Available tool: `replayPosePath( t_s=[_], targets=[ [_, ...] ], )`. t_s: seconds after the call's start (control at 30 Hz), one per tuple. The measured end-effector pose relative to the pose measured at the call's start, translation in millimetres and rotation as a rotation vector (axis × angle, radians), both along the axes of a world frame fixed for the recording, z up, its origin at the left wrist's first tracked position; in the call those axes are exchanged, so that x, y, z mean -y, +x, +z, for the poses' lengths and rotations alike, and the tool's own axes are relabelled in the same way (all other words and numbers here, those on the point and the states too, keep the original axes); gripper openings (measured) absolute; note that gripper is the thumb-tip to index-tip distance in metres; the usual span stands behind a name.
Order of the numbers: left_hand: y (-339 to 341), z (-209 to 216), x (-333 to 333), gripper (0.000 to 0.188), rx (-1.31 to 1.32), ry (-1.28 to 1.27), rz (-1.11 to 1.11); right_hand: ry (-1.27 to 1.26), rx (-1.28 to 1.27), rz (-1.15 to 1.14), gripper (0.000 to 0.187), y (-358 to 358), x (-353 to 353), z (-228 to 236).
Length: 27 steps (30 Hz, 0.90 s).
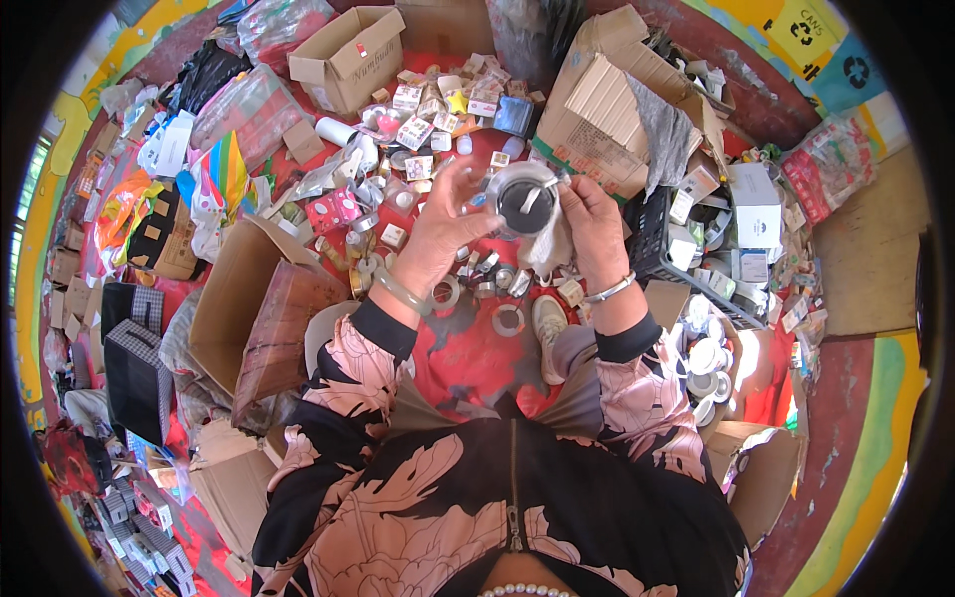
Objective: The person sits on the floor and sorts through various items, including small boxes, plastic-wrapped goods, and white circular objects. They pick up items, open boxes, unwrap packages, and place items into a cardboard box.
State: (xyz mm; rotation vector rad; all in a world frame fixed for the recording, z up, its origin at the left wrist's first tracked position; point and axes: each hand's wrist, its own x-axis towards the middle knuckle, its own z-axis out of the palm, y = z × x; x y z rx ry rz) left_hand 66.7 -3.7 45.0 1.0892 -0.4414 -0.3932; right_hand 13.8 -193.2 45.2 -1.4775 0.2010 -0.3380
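In front of me I hold up a clear round container (504,177) with a dark grey inside and a pale strip lying across it. My left hand (450,217) curves around its left side, thumb at the lower edge. At the right rim, my right hand (594,221) pinches the container together with a whitish crumpled cloth (545,251), which hangs below. What exactly the container is cannot be made out. Beneath both hands lie several small boxes, tape-like rings (508,319) and loose bits on the red floor.
An open cardboard box (264,308) stands at left, another (353,60) at the far side. Toward the right are a torn carton (597,119), a black crate (652,244) full of small boxes, and several white round pieces (706,355). Plastic bags line the left.
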Motion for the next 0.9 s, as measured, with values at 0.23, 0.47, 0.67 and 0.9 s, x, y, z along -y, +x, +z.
replayPosePath(
  t_s=[0.23,0.47,0.67,0.9],
  targets=[
    [-19,-4,18,0.056,-0.269,-0.25,-0.057,-0.113,0.084,-0.079,0.006,-3,-35,-11],
    [-13,12,3,0.059,-0.131,-0.178,-0.182,0.15,0.174,0.055,0.01,-8,-26,-4],
    [-12,23,-16,0.074,0.134,0.091,-0.342,-0.075,0.266,0.308,0.009,-18,-10,23],
    [-19,27,-16,0.078,0.418,0.675,-0.423,-0.225,-0.121,0.654,0.009,-15,13,27]
  ],
)
